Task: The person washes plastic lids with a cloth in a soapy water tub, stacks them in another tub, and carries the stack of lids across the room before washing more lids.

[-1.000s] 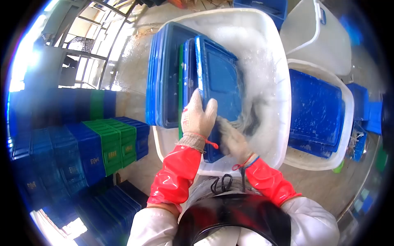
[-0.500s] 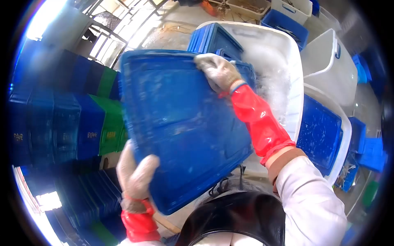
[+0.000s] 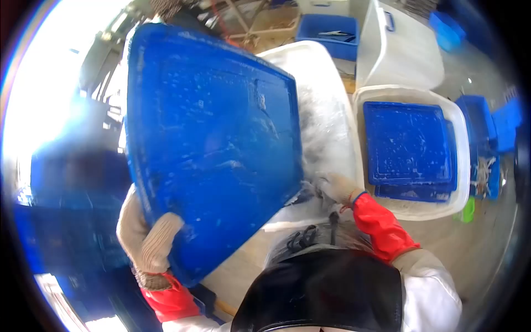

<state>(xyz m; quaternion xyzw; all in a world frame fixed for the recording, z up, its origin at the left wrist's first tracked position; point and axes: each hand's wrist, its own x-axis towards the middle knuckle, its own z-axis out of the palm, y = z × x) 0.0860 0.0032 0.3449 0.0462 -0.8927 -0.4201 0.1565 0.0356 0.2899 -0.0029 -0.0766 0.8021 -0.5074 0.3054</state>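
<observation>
A large wet blue plastic lid (image 3: 215, 133) is tilted up in front of me, with water streaks and a raised rim. My left hand (image 3: 146, 235), in a pale knitted glove with a red sleeve cover, is closed on its lower left edge, thumb on the near face. Beside the lid's lower right corner is my right hand (image 3: 337, 188), gloved the same way, low over the white tub (image 3: 318, 58) of foamy water. Its fingers are blurred, and whether they touch the lid or hold anything is unclear.
To the right, a second white tub (image 3: 464, 166) holds blue lids (image 3: 406, 144). A translucent white bin (image 3: 412, 52) and a blue crate (image 3: 327, 36) stand behind. More blue containers (image 3: 477, 119) are at far right. Blurred blue stacks (image 3: 77, 188) fill the left side.
My right hand has left the lid's upper face and dropped to its lower right corner. The lid is raised and turned, with my left hand still gripping it. The view has shifted rightward.
</observation>
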